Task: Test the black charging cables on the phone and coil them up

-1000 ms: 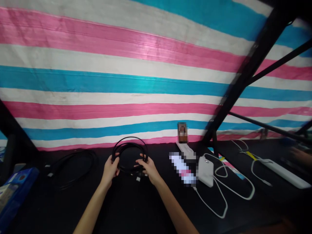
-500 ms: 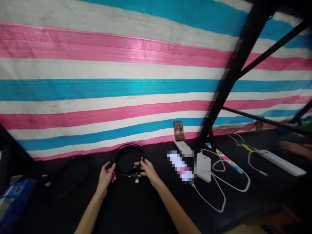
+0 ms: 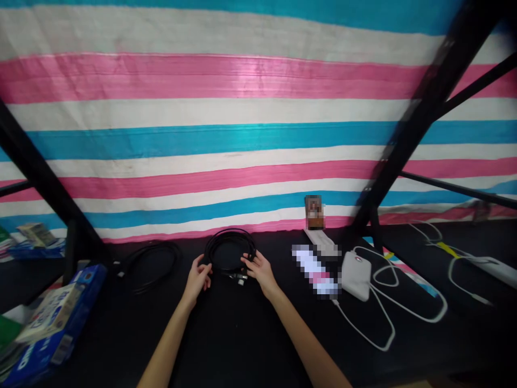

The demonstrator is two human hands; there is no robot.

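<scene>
A black cable (image 3: 231,231) is wound into a round coil low in the middle of the view, over the black tabletop. My left hand (image 3: 198,276) grips the coil's left side, thumb and fingers pinched on it. On the right side of the coil, my right hand (image 3: 260,272) holds the strands between thumb and fingers, with some fingers partly extended. The cable's plugs (image 3: 241,279) show at the near edge of the coil, between the hands. A second black coiled cable (image 3: 151,288) lies on the table to the left, its plug end pointing left.
To the right lie a phone with a blurred screen (image 3: 317,272), a white power bank (image 3: 355,276) with a white cable (image 3: 390,342), and a white power strip (image 3: 498,269). A blue box (image 3: 83,299) lies at left. Slanted black frame posts (image 3: 404,145) and a striped sheet (image 3: 226,113) stand behind.
The view has swung left, so things sit farther right and more of the blue box shows. Both hands stay on the cable coil. A co-worker's hand at far right has left the view.
</scene>
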